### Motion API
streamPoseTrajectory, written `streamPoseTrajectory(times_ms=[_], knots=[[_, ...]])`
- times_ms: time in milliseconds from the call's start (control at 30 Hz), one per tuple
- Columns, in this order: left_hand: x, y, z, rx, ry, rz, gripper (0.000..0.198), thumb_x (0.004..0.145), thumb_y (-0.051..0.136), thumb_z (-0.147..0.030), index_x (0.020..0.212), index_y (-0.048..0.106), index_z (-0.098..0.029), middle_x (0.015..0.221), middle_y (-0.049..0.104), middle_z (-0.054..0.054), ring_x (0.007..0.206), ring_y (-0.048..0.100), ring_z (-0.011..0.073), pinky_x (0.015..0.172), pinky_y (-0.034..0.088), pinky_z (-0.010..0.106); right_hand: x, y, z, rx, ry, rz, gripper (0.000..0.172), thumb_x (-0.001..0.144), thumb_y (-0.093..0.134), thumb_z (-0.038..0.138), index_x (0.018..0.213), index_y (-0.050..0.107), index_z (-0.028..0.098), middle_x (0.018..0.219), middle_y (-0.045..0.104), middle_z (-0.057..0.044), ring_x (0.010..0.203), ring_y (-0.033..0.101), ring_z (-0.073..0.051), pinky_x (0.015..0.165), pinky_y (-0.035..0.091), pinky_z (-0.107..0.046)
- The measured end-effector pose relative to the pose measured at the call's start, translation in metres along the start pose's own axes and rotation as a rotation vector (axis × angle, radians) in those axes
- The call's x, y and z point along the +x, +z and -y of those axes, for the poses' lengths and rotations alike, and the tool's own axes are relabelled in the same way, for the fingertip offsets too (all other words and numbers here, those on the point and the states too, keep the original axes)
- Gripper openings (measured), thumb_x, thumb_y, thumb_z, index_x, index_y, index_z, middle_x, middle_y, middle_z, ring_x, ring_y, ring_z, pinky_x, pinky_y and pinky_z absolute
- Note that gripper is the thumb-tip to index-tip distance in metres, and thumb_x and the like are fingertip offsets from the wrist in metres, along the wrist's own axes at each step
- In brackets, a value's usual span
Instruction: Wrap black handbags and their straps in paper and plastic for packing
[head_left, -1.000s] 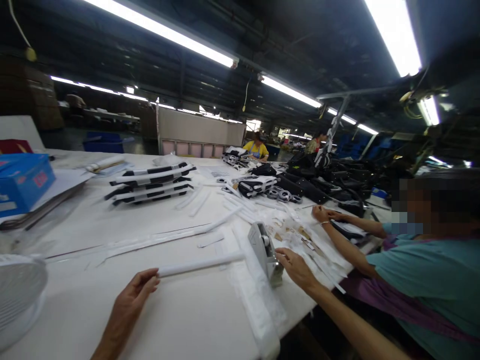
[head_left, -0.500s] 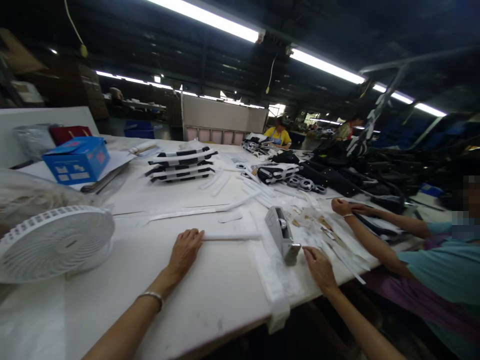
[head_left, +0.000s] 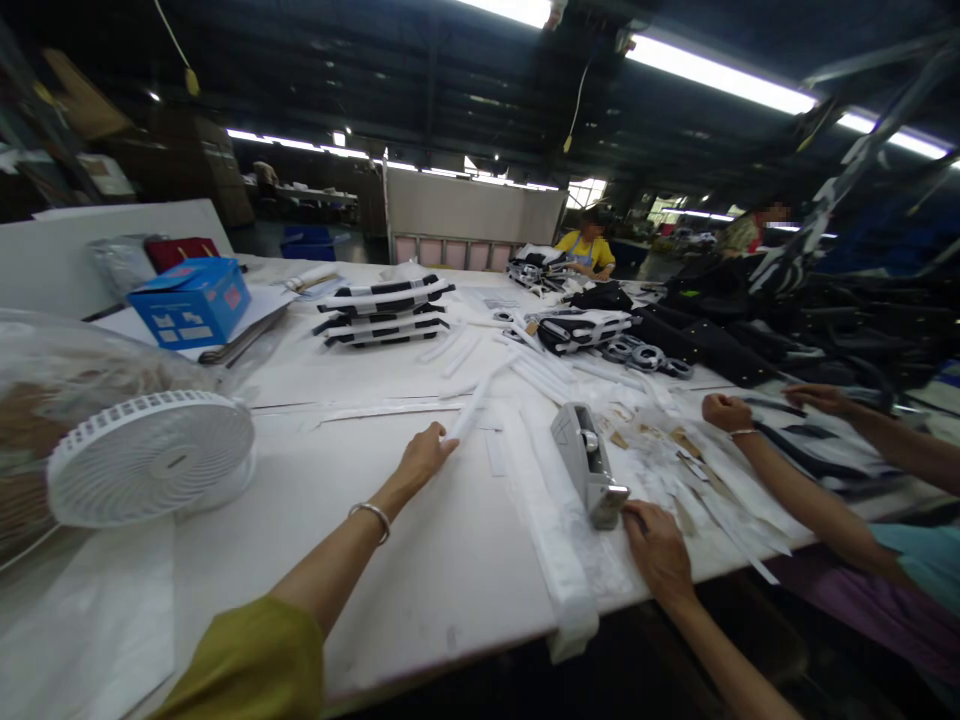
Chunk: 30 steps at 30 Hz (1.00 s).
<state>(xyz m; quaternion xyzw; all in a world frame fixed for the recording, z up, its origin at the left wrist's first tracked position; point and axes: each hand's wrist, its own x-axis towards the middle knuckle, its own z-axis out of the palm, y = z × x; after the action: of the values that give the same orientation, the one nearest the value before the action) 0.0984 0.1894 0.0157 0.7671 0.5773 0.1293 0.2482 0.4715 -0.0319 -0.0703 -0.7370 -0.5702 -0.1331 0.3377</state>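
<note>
My left hand (head_left: 424, 452), with a bangle at the wrist, has its fingers closed on the near end of a white strip (head_left: 472, 408) that points away over the table. Just right of a grey tape dispenser (head_left: 587, 465) is my right hand (head_left: 658, 545), its fingertips at the dispenser's front end; whatever lies between them is too small to make out. More white strips (head_left: 541, 378) lie beyond the dispenser.
A white fan (head_left: 154, 460) and a blue box (head_left: 191, 305) stand at the left of the table (head_left: 360, 600). Black-and-white bundles (head_left: 386, 325) are stacked farther back. At right, a co-worker's hands (head_left: 727, 412) are over black pieces; scraps lie nearby.
My left hand has moved forward, and the strip in it has swung from lying sideways to pointing away. The view has shifted. My right hand stays beside the dispenser.
</note>
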Motion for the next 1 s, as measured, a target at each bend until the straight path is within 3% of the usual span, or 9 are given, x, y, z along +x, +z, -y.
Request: streamPoseTrajectory(times_ms=[200, 300, 467, 600, 833, 1000], knots=[[0.016, 0.034, -0.056, -0.156, 0.023, 0.03, 0.043, 0.094, 0.048, -0.047, 0.123, 0.053, -0.016, 0.112, 0.07, 0.012, 0.096, 0.067, 0.0208, 0.078, 0.048, 0.027, 0.0, -0.001, 0.001, 0.022, 0.011, -0.001, 0.032, 0.09, 0.045, 0.039, 0.09, 0.068, 0.018, 0.095, 0.071, -0.013, 0.092, 0.063, -0.028, 0.089, 0.047, -0.044], [0.02, 0.046, -0.071, -0.14, 0.057, 0.013, 0.046, 0.094, 0.048, -0.044, 0.127, 0.051, -0.013, 0.123, 0.065, 0.015, 0.109, 0.063, 0.022, 0.09, 0.046, 0.028, 0.0, -0.002, 0.002, 0.035, 0.02, -0.005, 0.034, 0.09, 0.044, 0.042, 0.089, 0.068, 0.018, 0.094, 0.072, -0.013, 0.091, 0.063, -0.028, 0.089, 0.047, -0.044], [0.015, 0.062, -0.071, -0.025, 0.069, -0.059, 0.054, 0.094, 0.048, -0.04, 0.138, 0.042, -0.009, 0.15, 0.038, 0.022, 0.141, 0.034, 0.0325, 0.114, 0.027, 0.047, -0.001, 0.0, -0.001, 0.047, 0.028, -0.015, 0.038, 0.091, 0.043, 0.047, 0.088, 0.069, 0.019, 0.093, 0.072, -0.014, 0.09, 0.063, -0.029, 0.087, 0.047, -0.045], [0.014, 0.076, -0.075, 0.042, 0.124, -0.018, 0.054, 0.097, 0.041, -0.046, 0.139, 0.044, -0.011, 0.155, 0.032, 0.021, 0.147, 0.021, 0.0341, 0.118, 0.012, 0.056, -0.001, 0.001, -0.004, 0.051, 0.013, -0.024, 0.038, 0.091, 0.043, 0.047, 0.089, 0.069, 0.018, 0.093, 0.072, -0.014, 0.09, 0.063, -0.03, 0.088, 0.047, -0.045], [0.016, 0.085, -0.091, 0.073, 0.237, 0.024, 0.048, 0.099, 0.031, -0.051, 0.135, 0.052, -0.026, 0.154, 0.037, 0.012, 0.145, 0.027, 0.0291, 0.116, 0.021, 0.054, -0.001, -0.001, -0.001, 0.057, 0.049, -0.025, 0.038, 0.092, 0.043, 0.045, 0.09, 0.069, 0.017, 0.092, 0.072, -0.013, 0.09, 0.063, -0.029, 0.086, 0.048, -0.043], [0.003, 0.084, -0.084, 0.104, 0.194, -0.047, 0.051, 0.1, 0.033, -0.044, 0.141, 0.045, -0.017, 0.156, 0.032, 0.017, 0.147, 0.022, 0.0316, 0.118, 0.019, 0.054, -0.002, -0.003, 0.002, 0.052, 0.073, -0.02, 0.038, 0.092, 0.043, 0.045, 0.091, 0.069, 0.017, 0.092, 0.072, -0.013, 0.091, 0.062, -0.028, 0.086, 0.047, -0.042]])
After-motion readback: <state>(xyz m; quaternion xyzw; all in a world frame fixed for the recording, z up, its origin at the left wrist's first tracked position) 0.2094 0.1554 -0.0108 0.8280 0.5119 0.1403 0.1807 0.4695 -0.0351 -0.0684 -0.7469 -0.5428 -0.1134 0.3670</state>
